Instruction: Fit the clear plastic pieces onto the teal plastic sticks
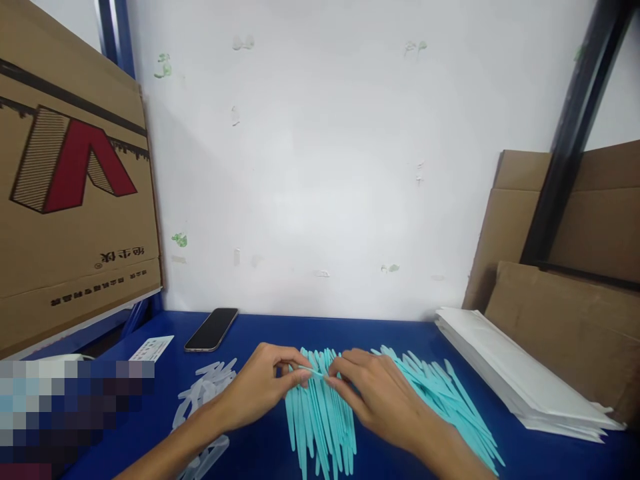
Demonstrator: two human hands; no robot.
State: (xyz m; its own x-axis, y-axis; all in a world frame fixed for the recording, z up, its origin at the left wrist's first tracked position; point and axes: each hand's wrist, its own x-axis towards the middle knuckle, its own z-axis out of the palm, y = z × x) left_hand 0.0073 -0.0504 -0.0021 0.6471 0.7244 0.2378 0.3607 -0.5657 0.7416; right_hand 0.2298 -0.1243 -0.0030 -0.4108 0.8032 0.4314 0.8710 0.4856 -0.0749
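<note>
My left hand (260, 387) and my right hand (377, 397) meet over a pile of thin teal plastic sticks (320, 420) on the blue table (300, 330). Both hands pinch one small pale teal stick (315, 371) between thumb and fingers, each at one end. More teal sticks (445, 400) fan out to the right of my right hand. A heap of clear plastic pieces (205, 390) lies left of my left hand.
A black phone (211, 329) and a small white card (151, 348) lie at the back left. A stack of white paper bags (520, 380) sits at the right. Cardboard boxes (70, 187) stand left, cardboard sheets (570, 267) right, a white wall behind.
</note>
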